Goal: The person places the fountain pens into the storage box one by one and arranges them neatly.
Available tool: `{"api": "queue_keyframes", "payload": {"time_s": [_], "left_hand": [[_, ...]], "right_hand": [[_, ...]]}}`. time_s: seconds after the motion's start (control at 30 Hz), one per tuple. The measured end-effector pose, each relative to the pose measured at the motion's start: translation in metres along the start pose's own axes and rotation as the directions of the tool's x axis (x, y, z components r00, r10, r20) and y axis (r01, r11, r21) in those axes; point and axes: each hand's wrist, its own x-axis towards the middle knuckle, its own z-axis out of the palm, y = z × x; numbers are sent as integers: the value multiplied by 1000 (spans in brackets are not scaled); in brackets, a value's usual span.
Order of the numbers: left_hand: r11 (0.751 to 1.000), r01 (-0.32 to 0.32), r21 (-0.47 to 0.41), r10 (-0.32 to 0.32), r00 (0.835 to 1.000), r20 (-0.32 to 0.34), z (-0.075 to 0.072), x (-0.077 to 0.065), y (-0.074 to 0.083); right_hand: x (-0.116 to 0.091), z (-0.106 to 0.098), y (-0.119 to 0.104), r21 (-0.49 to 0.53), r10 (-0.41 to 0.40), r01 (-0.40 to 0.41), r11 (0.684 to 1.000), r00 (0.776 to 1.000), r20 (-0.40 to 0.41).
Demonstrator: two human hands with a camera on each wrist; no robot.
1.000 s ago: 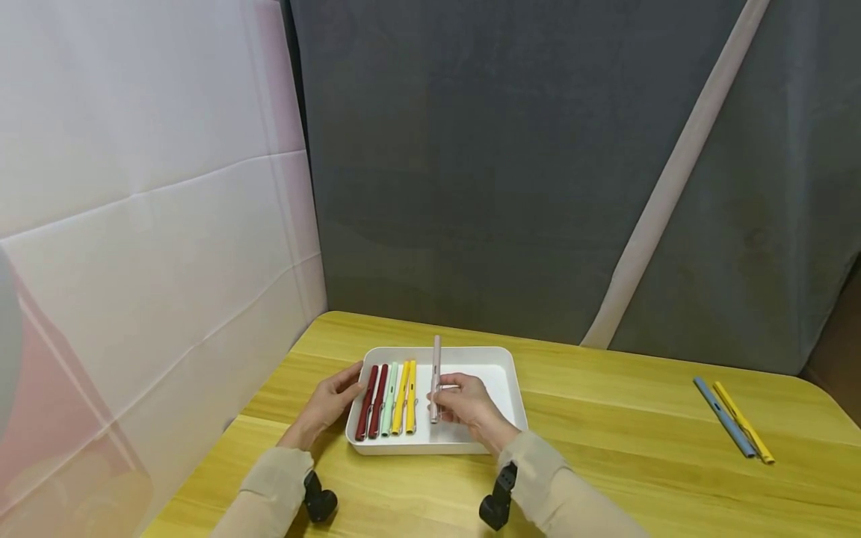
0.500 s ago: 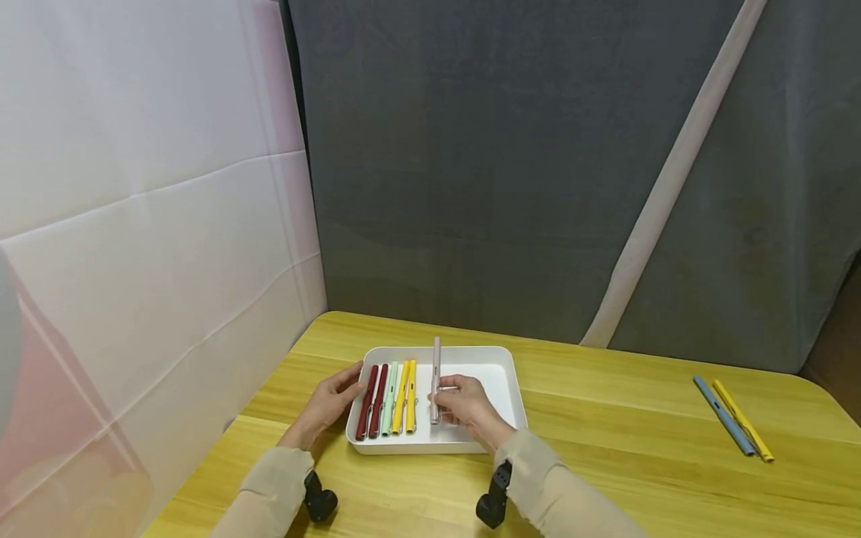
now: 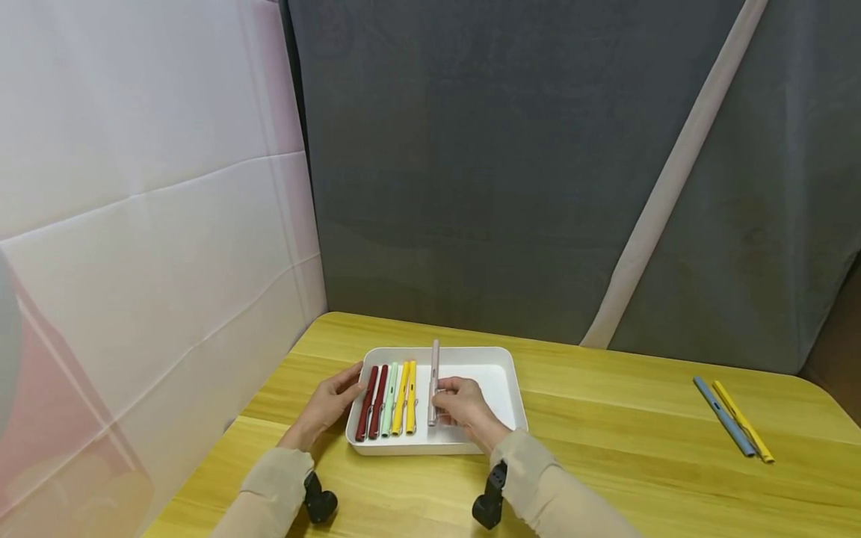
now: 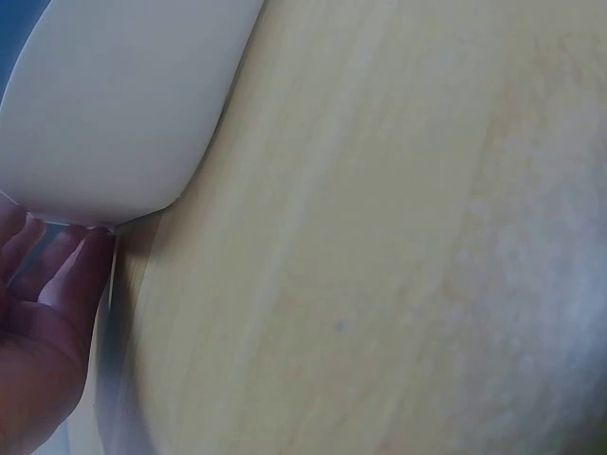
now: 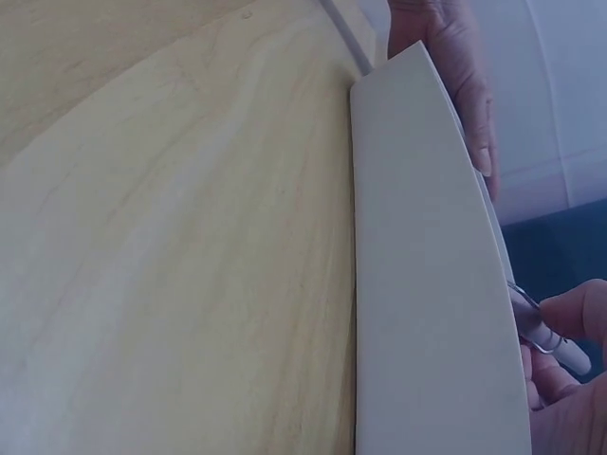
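My right hand pinches a pale pink pen with a metal clip over the middle of the white tray. Its far end tilts up. In the right wrist view the thumb and fingers are on the pink pen by its clip. My left hand grips the tray's left side, its thumb over the rim and its fingers outside. Inside the tray, side by side, lie two dark red pens, a mint green pen and two yellow pens, all with clips.
On the wooden table, far to the right, lie a blue-grey pen and another yellow pen close together. A dark grey curtain hangs behind the table. A pale fabric wall stands at the left.
My right hand has moved the pink pen slightly left and toward me, closer to the yellow pens. The left hand and tray have not moved.
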Motion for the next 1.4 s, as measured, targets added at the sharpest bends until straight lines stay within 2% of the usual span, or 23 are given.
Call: {"api": "queue_keyframes", "payload": {"time_s": [0.57,1.1,1.4], "left_hand": [[999,49,2,-49,999,2,1,-2,0],[999,32,-24,-32,999,1,1,0,-1],[999,16,-30,-16,1000,-3,2,0,-1]], "right_hand": [[2,2,5,15,-10,10,1000,1000,-14],[6,4,6,-23,-8,7,1000,999,-37],[7,7,6,-61,-42,40,997,999,-30]]}}
